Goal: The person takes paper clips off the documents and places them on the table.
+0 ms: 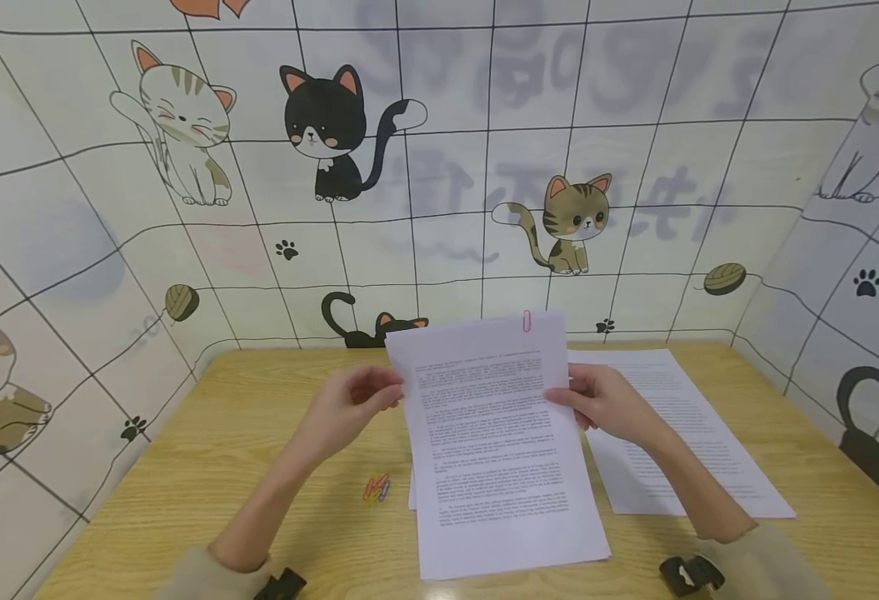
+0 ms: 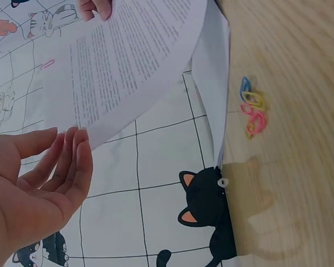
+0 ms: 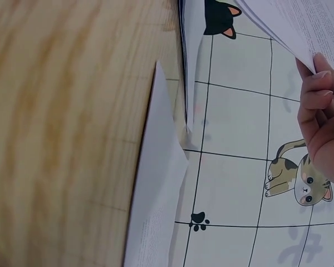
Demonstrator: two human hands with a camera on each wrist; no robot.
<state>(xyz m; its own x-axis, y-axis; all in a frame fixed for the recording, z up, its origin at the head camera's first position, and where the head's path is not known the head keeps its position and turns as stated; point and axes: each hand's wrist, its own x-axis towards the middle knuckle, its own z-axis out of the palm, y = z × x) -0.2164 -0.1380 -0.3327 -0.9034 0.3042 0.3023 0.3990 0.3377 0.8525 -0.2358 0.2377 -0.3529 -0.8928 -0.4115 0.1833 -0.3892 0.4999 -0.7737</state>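
Note:
My right hand (image 1: 607, 404) pinches the right edge of a printed paper stack (image 1: 495, 467) between thumb and fingers, tilting it up off the table. A pink paper clip (image 1: 526, 322) sits on the stack's top edge, right of the middle. My left hand (image 1: 352, 404) is at the left edge, fingers loosely extended; in the left wrist view its fingertips (image 2: 82, 134) meet the paper, with a gap between thumb and fingers. In the right wrist view, my right fingers (image 3: 317, 100) hold several layered sheets. Another sheet partly shows behind the stack.
Several coloured paper clips (image 1: 376, 488) lie in a small pile on the wooden table (image 1: 274, 450), left of the stack. More printed paper (image 1: 679, 450) lies flat on the right. A cat-patterned cloth wall (image 1: 454, 192) stands behind and at both sides.

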